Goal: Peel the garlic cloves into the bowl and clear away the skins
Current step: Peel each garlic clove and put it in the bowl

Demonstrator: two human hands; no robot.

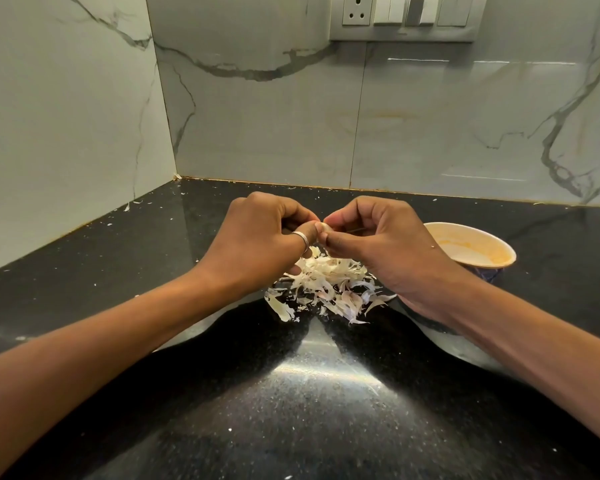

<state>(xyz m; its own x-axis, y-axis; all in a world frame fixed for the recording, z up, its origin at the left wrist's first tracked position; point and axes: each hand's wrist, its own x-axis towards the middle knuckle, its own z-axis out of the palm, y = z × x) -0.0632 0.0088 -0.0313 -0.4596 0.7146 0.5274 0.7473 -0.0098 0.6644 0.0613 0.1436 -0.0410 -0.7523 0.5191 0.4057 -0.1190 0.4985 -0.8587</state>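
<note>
Mid-peel, by the look of it. Left hand (267, 233) and right hand (378, 244) meeting above the middle of the surface (291, 403), fingers (340, 220) of both curled in tight and pinching one small clove (323, 226) between them. Amount of skin left on it: impossible to tell, too tiny and mostly covered.

Right below, a decent heap of skins (329, 282) lying mid-surface, plus stray flakes scattered toward the back-left corner and along the back edge. Bowl (492, 252) parked on the right side, nearer the back edge, just beside the right wrist and half hidden by it. No peeled cloves visible in the exposed part, only a yellowish smear inside, so no real count of finished ones.

Going by that heap, probably a good few cloves done already. No loose unpeeled cloves showing anywhere either, so possibly near the end of the peeling. Left to do: finish this one, drop it in the bowl, then gather up the heap and the stray bits.
</note>
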